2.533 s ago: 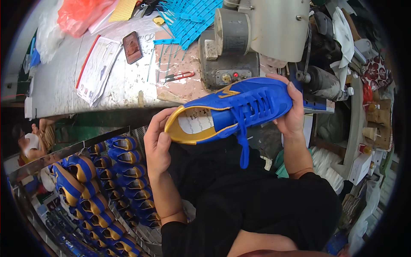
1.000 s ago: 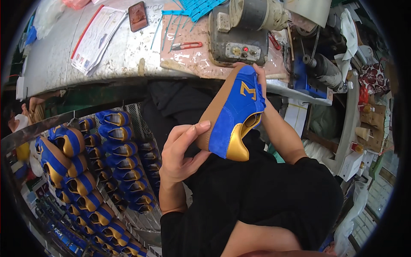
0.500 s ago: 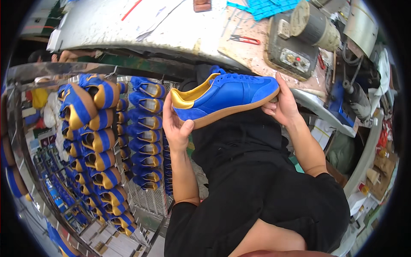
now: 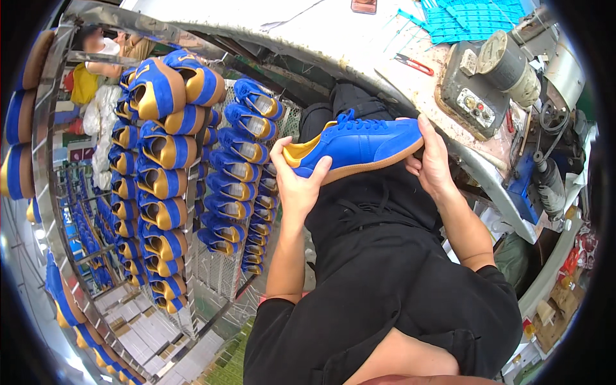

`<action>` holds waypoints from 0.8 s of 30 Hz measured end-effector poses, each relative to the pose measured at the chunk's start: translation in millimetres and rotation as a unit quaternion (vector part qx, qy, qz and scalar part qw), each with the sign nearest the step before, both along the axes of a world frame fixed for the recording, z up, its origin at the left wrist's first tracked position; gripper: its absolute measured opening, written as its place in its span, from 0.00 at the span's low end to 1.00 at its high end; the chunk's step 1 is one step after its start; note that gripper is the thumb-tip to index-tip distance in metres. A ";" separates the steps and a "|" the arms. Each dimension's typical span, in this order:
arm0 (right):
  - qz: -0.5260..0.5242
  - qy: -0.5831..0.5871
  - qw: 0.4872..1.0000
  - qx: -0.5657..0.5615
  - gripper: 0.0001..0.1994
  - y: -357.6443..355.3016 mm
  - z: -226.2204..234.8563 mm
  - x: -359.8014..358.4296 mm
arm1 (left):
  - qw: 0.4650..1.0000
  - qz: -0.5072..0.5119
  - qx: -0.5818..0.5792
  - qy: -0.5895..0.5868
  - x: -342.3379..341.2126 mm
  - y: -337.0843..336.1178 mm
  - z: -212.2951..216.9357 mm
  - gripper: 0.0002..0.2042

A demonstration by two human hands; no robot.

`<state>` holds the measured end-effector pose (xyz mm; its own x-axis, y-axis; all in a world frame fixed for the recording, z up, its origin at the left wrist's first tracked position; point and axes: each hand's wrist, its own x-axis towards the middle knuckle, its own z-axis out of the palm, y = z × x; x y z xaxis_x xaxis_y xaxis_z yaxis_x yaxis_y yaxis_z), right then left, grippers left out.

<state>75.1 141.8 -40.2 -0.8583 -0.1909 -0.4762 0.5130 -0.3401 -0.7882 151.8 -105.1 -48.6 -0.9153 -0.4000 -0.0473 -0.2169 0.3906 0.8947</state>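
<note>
A blue sneaker (image 4: 359, 146) with a gum-brown sole, blue laces and a gold lining is held level above my lap, its toe to the right. My left hand (image 4: 300, 183) grips the heel end, with the thumb on the near side and the fingers reaching behind the collar. At the toe, my right hand (image 4: 431, 154) is closed round the tip, thumb on top and fingers curled at the sole. Part of the gold heel is hidden by my left hand.
At left stands a metal rack (image 4: 77, 256) hung with several blue and gold sneakers (image 4: 163, 147). A white worktable (image 4: 244, 16) carries red snips (image 4: 414, 64), turquoise plastic strips (image 4: 471, 19) and a grimy motor machine (image 4: 478, 90). Another person (image 4: 102, 51) is beyond the rack.
The view has swung leftward, showing more of the rack. My left hand has shifted along the sneaker's heel, its thumb now higher on the side. My right hand still holds the toe.
</note>
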 end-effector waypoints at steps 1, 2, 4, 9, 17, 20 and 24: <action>-0.009 0.000 1.000 0.013 0.27 0.4 -1.9 1.9 | 0.999 -0.024 0.025 0.001 2.6 -1.0 -9.9 0.41; -0.005 -0.014 1.000 0.019 0.27 5.0 -6.3 1.6 | 0.997 -0.053 0.064 0.009 6.6 -2.6 -16.7 0.41; 0.006 -0.042 0.999 0.030 0.29 15.5 -15.9 -2.2 | 0.984 -0.108 0.140 0.029 15.8 -11.3 -24.7 0.40; 0.010 -0.075 0.997 0.006 0.24 -8.3 -13.6 -3.2 | 0.989 -0.038 0.134 0.042 38.5 -14.5 -5.8 0.44; 0.050 -0.004 0.999 0.000 0.22 -42.1 -0.4 -23.2 | 0.993 -0.040 -0.092 0.064 45.9 -47.4 21.1 0.14; 0.190 -0.061 0.976 0.088 0.26 -59.4 -0.9 -28.9 | 0.967 -0.123 -0.220 0.042 94.2 -48.5 6.6 0.11; 0.231 0.005 0.947 0.224 0.22 -25.2 -52.6 -32.0 | 0.939 -0.188 0.209 -0.196 90.1 -20.0 -35.1 0.11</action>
